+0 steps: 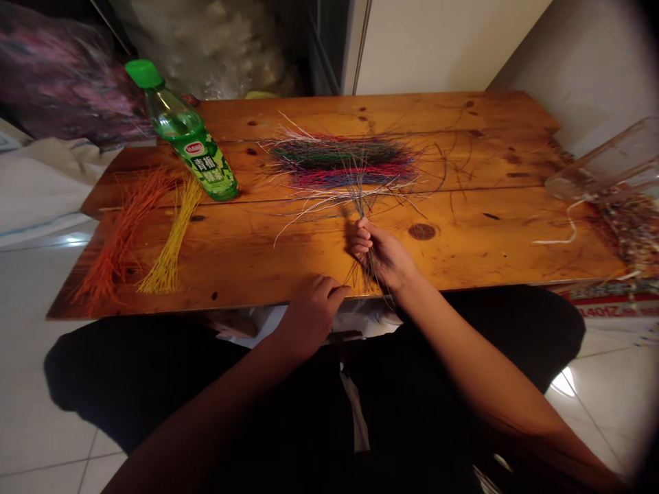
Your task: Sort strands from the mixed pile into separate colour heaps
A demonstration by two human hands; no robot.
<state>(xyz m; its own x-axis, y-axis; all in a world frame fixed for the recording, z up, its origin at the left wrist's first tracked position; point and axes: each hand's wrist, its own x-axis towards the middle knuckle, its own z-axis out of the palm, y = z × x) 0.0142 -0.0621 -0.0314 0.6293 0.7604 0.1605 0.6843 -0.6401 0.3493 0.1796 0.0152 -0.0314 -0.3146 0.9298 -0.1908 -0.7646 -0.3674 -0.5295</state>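
My right hand (378, 254) is closed round the middle of a bundle of thin dark strands (359, 195), which fan out above and below the fist over the table. My left hand (322, 302) is at the table's front edge, just left of the bundle's lower ends. Its thumb and fingers are pressed together near a strand tip; what they hold, if anything, is too small to tell. Beyond my hands lies a wide pile of green, red, blue and white strands (329, 158). Orange strands (123, 237) and yellow strands (178, 240) lie at the left.
A green-capped bottle (203, 154) stands behind the yellow strands on the wooden table (458, 247). At the right edge are a clear plastic container (607, 161), a white cord (571, 223) and mixed scraps (631, 226). Plastic bags (66, 75) lie beyond the table at the left.
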